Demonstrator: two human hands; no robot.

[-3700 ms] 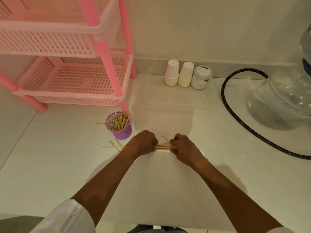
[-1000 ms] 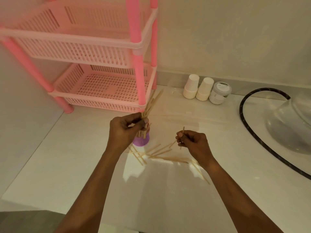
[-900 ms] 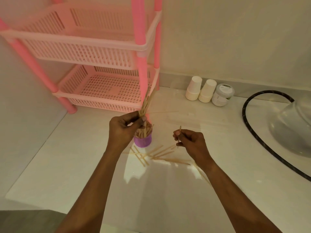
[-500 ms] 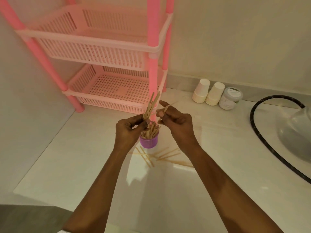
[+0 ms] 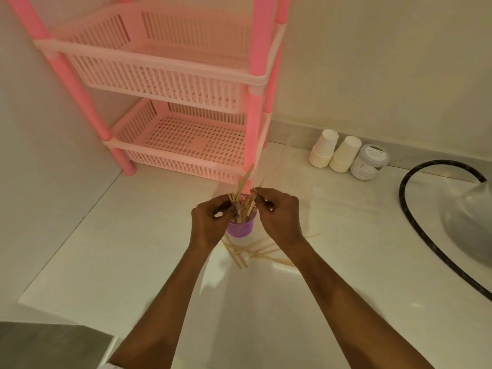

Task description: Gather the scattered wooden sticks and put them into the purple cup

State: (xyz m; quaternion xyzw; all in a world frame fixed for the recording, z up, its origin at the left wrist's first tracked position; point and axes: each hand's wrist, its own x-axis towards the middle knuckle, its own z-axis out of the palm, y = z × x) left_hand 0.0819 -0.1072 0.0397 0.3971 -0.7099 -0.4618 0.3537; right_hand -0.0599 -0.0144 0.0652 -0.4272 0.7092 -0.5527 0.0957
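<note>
Bundle of wooden sticks [image 5: 241, 191] held with its long axis near upright, upper ends tilted slightly away from the person and toward the right hand, lower ends down inside the purple cup [image 5: 240, 228]. The tallest stick reaches up in front of the pink post of the shelf rack [image 5: 165, 75]. The cup stands upright on the white bench [image 5: 133, 249], directly between and just below the two hands, its rim hidden by the fingers and only its lower wall visible.

Left hand [image 5: 210, 222]: fingers curled, thumb and forefinger pinched closed on the bundle at the cup mouth, back of the hand toward the camera, forearm rising from the lower edge of the view.

Right hand [image 5: 279, 217]: fingers curled closed, fingertips at the top of the cup beside the bundle (it appears to pinch a thin stick, though blur leaves this uncertain); wrist bent inward, forearm entering from the lower right.

Loose sticks [image 5: 255, 251] lie flat on the bench just nearer the person than the cup, under the right wrist, crossing one another at varied angles.

Beyond the right hand, against the wall: two upturned paper cups [image 5: 334, 154] touching side by side, and a small lidded jar [image 5: 368, 162] next to them. A black hose [image 5: 426, 235] curves well to the right.
</note>
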